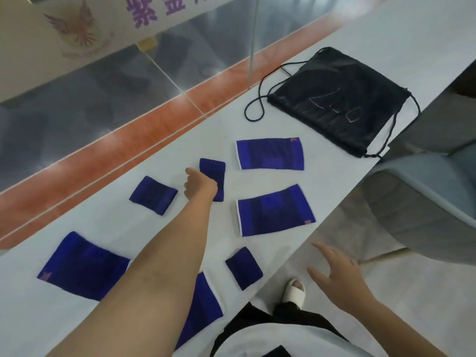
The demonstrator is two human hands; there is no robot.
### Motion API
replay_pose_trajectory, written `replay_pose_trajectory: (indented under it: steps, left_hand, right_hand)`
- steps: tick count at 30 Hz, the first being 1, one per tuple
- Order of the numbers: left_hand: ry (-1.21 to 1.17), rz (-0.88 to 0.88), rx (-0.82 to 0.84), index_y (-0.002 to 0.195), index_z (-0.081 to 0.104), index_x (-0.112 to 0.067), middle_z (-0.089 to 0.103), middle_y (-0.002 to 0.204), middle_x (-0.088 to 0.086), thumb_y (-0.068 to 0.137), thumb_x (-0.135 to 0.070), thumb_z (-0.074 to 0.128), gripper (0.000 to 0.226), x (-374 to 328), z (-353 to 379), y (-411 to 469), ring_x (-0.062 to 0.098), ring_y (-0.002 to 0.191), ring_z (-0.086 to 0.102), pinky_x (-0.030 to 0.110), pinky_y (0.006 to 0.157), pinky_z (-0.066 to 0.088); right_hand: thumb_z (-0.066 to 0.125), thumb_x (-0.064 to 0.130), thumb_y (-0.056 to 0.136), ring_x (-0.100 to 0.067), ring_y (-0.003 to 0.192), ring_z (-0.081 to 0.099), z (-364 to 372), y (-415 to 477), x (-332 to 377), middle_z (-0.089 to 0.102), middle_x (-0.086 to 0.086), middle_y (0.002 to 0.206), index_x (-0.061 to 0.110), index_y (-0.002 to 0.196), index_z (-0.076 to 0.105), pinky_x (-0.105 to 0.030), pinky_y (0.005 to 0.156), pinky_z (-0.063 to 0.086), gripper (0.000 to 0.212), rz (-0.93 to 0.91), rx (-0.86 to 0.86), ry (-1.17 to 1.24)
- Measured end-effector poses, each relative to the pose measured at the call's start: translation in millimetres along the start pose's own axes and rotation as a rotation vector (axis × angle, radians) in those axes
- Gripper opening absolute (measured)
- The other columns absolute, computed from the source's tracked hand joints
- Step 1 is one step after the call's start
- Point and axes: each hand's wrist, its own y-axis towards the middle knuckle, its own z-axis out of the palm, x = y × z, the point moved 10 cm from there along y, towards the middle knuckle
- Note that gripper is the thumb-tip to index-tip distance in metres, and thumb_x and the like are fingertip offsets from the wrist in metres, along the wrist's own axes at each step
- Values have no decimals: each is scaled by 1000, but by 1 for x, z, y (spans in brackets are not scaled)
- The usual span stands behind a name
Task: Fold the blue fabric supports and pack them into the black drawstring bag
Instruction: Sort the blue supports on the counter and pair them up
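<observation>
Several blue fabric supports lie flat on the white counter [128,228]. My left hand [199,186] reaches across and grips the near edge of a small blue support [213,170] in the middle. Two large supports lie to its right, one farther [270,153] and one nearer [275,210]. Another small support [153,195] lies left of my hand, and a third small one [244,267] near the front edge. A large support [82,265] lies at the near left, another [203,302] partly under my forearm. The black drawstring bag [337,99] lies flat at the far right. My right hand [337,273] hovers open off the counter's edge.
The bag's cords [253,109] trail loose over the counter to its left. A glass panel with an orange strip [128,148] runs along the counter's far side. A grey chair [425,202] stands to the right, and my sandalled foot [295,289] is on the floor below.
</observation>
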Motion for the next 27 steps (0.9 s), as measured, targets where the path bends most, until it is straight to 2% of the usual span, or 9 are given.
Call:
replay_pose_trajectory:
  steps: [1, 3, 6, 10, 13, 15, 18, 21, 27]
  left_hand:
    - [-69, -19, 29, 143, 32, -9, 55, 135, 13, 88, -10, 68, 66, 3, 0, 1, 34, 116, 57, 40, 88, 48]
    - [-180, -48, 90, 138, 43, -7, 59, 128, 13, 89, -6, 64, 54, 10, -2, 1, 31, 103, 59, 38, 82, 50]
    - [-379, -78, 175, 130, 57, -5, 63, 121, 13, 90, -5, 63, 41, 16, -11, -9, 30, 104, 60, 40, 87, 53]
    - [-614, 17, 231, 136, 55, -10, 63, 124, 11, 93, 3, 57, 45, 7, -36, -56, 28, 106, 62, 40, 73, 55]
    - [-661, 118, 264, 133, 57, -10, 70, 112, 7, 93, 1, 61, 42, -6, -59, -111, 20, 92, 69, 30, 61, 57]
    - [-748, 204, 370, 130, 60, -10, 74, 109, 6, 93, -1, 63, 38, -20, -71, -155, 22, 93, 73, 31, 65, 60]
    - [-867, 354, 506, 127, 65, -14, 74, 117, 8, 95, -5, 61, 33, -36, -84, -223, 26, 105, 72, 42, 83, 61]
    - [-910, 360, 413, 125, 67, -14, 73, 118, 8, 95, -3, 60, 33, -30, -86, -263, 27, 105, 72, 45, 85, 60]
    - [-955, 252, 325, 120, 70, -14, 76, 113, 7, 96, -2, 58, 30, -20, -49, -316, 27, 102, 73, 37, 71, 60]
  right_hand:
    - [63, 37, 93, -16, 135, 46, -1, 0, 2, 52, 3, 146, 26, 148, 42, -37, 114, 27, 60, 2, 4, 19]
    - [63, 36, 94, -18, 130, 50, -3, 3, 10, 54, 1, 145, 26, 148, 41, -40, 113, 33, 60, -13, 16, 72]
    - [61, 36, 96, -19, 132, 50, -8, 11, 31, 50, 2, 148, 27, 148, 42, -41, 114, 35, 56, -37, 37, 130]
    - [62, 37, 95, -18, 115, 58, -27, 34, 59, 56, 4, 140, 25, 142, 50, -34, 100, 45, 50, -95, 6, 221]
    - [65, 35, 94, -12, 114, 55, -46, 48, 86, 58, 8, 132, 22, 137, 56, -29, 95, 43, 46, -119, 49, 436]
    - [69, 35, 91, -13, 114, 61, -60, 50, 109, 65, 5, 128, 23, 130, 62, -34, 98, 48, 42, -130, 154, 679]
    - [70, 34, 88, -24, 109, 70, -80, 33, 146, 72, -2, 120, 23, 128, 64, -48, 98, 54, 42, -176, 456, 1010]
    - [61, 24, 94, -33, 106, 71, -106, 0, 168, 74, -11, 117, 21, 122, 69, -49, 92, 56, 30, -360, 638, 1040]
    - [59, 2, 94, -37, 96, 73, -128, -18, 138, 76, -15, 106, 17, 117, 72, -45, 81, 60, 30, -462, 591, 953]
